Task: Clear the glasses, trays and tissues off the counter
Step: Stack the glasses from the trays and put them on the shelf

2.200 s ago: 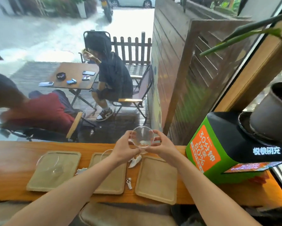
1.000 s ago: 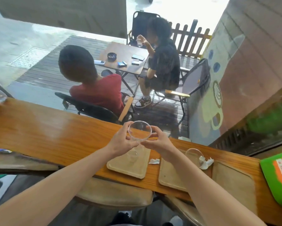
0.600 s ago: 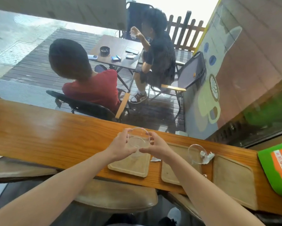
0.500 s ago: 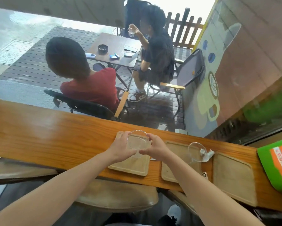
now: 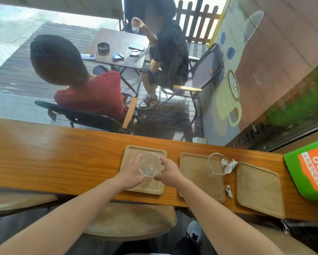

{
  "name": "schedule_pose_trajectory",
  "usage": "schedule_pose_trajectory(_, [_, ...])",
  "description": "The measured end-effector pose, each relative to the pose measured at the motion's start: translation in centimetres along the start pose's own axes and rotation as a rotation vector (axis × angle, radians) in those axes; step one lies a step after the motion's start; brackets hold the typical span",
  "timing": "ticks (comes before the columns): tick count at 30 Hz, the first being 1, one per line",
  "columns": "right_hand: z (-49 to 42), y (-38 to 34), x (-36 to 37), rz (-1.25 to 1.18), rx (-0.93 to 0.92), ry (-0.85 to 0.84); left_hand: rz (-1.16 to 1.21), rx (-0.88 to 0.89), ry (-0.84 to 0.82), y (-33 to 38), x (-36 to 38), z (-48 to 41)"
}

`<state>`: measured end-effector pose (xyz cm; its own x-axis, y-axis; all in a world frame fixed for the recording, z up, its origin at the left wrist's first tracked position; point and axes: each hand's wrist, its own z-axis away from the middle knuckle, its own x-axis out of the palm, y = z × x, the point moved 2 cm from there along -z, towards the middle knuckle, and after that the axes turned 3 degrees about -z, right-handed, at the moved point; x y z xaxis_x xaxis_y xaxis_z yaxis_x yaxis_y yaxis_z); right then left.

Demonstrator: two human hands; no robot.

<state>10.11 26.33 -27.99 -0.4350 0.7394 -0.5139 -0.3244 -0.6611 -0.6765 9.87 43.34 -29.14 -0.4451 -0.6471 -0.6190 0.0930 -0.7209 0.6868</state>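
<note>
Wooden worktop [image 5: 44, 155] runs along a big window, with three flat trays in a row on it. Over the left tray [image 5: 145, 186], the left hand [image 5: 131, 173] and right hand [image 5: 170, 172] have their fingers wrapped around a clear glass [image 5: 150, 164]. Next comes the middle tray [image 5: 196, 177] with a second glass [image 5: 217, 163], then a crumpled tissue [image 5: 229, 163] and the right tray [image 5: 259, 190].

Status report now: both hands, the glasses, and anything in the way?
Left hand and right hand both hold the glass over the left tray. Second glass on the middle tray, tissue beside it. Nothing in the way.
</note>
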Motion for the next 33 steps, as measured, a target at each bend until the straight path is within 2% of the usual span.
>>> schedule_pose_trajectory(6, [0.1, 0.8, -1.0, -0.016, 0.085, -0.016, -0.113, -0.015, 0.005, -0.3, -0.8, -0.8])
schedule_pose_trajectory(10, [0.7, 1.2, -3.5, -0.021, 0.072, 0.037, -0.332, -0.109, 0.159, 1.3, -1.6, -1.8])
schedule_pose_trajectory(12, [1.4, 1.6, -5.3, -0.020, 0.065, 0.094, -0.386, -0.069, 0.264, 3.2, -1.7, -2.5])
schedule_pose_trajectory(14, [2.5, 2.3, -7.3, -0.048, 0.081, 0.156, -0.387, 0.011, 0.300, 5.6, -1.0, -3.4])
schedule_pose_trajectory(18, [5.1, 5.1, -11.0, -0.132, 0.141, 0.244, -0.287, 0.129, 0.167, 10.5, 3.0, -5.7])
schedule_pose_trajectory(22, [8.1, 10.0, -13.5, -0.167, 0.241, 0.257, -0.285, 0.202, -0.018, 14.4, 8.2, -7.3])
schedule_pose_trajectory(28, [9.3, 17.6, -16.1, -0.123, 0.420, 0.251, -0.261, 0.108, -0.104, 16.8, 14.0, -8.7])
schedule_pose_trajectory(33, [6.9, 19.8, -17.2, -0.190, 0.374, 0.199, -0.204, -0.032, -0.102, 16.1, 15.8, -9.6])
